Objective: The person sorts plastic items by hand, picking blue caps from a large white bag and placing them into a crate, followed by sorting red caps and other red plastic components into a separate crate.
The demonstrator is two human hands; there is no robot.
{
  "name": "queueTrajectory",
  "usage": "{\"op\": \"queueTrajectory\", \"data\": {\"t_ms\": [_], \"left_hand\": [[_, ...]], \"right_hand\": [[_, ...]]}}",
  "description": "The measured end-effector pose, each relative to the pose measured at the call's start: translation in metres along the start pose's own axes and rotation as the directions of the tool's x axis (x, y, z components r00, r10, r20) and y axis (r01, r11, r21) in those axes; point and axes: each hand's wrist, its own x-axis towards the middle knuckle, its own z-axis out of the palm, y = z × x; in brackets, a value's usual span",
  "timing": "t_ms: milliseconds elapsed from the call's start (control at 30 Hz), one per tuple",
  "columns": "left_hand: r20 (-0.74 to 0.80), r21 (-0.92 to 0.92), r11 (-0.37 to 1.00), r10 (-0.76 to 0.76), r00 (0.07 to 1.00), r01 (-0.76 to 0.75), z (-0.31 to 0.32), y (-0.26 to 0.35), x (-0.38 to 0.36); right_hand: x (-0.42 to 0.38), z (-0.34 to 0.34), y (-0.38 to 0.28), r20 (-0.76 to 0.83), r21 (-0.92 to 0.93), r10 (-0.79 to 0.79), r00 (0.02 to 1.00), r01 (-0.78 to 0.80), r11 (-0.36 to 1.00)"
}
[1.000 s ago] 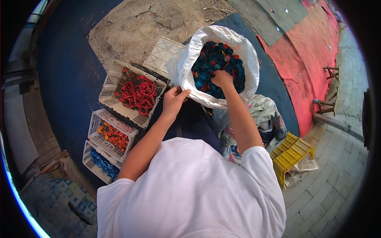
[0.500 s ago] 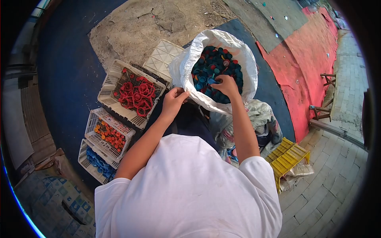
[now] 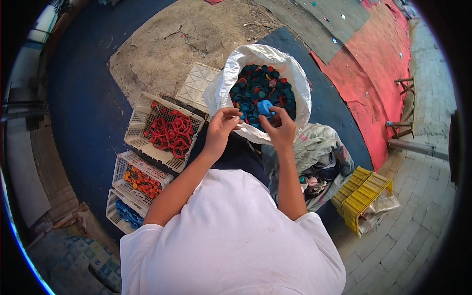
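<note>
A white woven sack (image 3: 291,61) stands open in front of me, holding many dark green and teal plastic caps (image 3: 253,81) with some red ones among them. My right hand (image 3: 281,130) pinches a blue plastic cap (image 3: 265,107) between thumb and fingers, just above the near part of the sack's opening. At the near left rim is my left hand (image 3: 221,130), its fingers curled towards the thumb. Whatever lies between those fingertips, if anything, is too small to make out.
On my left stand a crate of red ring-like caps (image 3: 169,129), a crate of orange caps (image 3: 142,182) and a crate of blue caps (image 3: 129,214). A pale crate (image 3: 196,87) lies beyond. To the right are a filled plastic bag (image 3: 319,142) and a yellow crate (image 3: 361,196).
My right hand has drawn the blue cap up and back from the caps in the sack. My left hand has shifted right from its grip on the rim. The view has moved slightly.
</note>
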Motion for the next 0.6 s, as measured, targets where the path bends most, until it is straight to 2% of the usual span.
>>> {"op": "queueTrajectory", "data": {"t_ms": [67, 133, 200, 233, 367, 467, 567, 600], "left_hand": [[0.065, -0.198, 0.976, -0.085, 0.994, 0.096, 0.014, 0.003, 0.005], [0.152, -0.302, 0.926, -0.186, 0.971, 0.225, 0.017, 0.000, 0.013], [0.238, -0.458, 0.821, -0.258, 0.936, 0.342, 0.021, 0.003, 0.017], [0.252, -0.487, 0.795, -0.270, 0.929, 0.363, 0.028, 0.010, 0.017], [0.212, -0.557, 0.726, -0.343, 0.915, 0.402, 0.023, 0.000, 0.024], [0.179, -0.553, 0.731, -0.365, 0.914, 0.400, 0.016, -0.009, 0.029], [0.143, -0.627, 0.690, -0.355, 0.924, 0.362, 0.019, -0.006, 0.032], [0.148, -0.646, 0.670, -0.359, 0.921, 0.365, 0.018, -0.006, 0.034]], "right_hand": [[-0.015, 0.006, -0.019, -0.012, 0.075, -0.049, 0.999, 0.050, 0.996], [-0.024, 0.010, -0.028, 0.002, 0.139, -0.115, 0.993, 0.114, 0.984], [-0.030, 0.015, -0.032, 0.003, 0.104, -0.267, 0.964, 0.266, 0.958], [-0.031, 0.017, -0.032, 0.009, 0.087, -0.343, 0.939, 0.341, 0.936], [-0.032, 0.021, -0.024, 0.032, -0.004, -0.468, 0.883, 0.469, 0.883], [-0.029, 0.006, -0.033, 0.124, 0.071, -0.486, 0.865, 0.481, 0.874], [-0.022, -0.009, -0.030, 0.137, 0.217, -0.349, 0.927, 0.315, 0.924], [-0.018, -0.012, -0.027, 0.106, 0.237, -0.253, 0.962, 0.223, 0.946]]}}
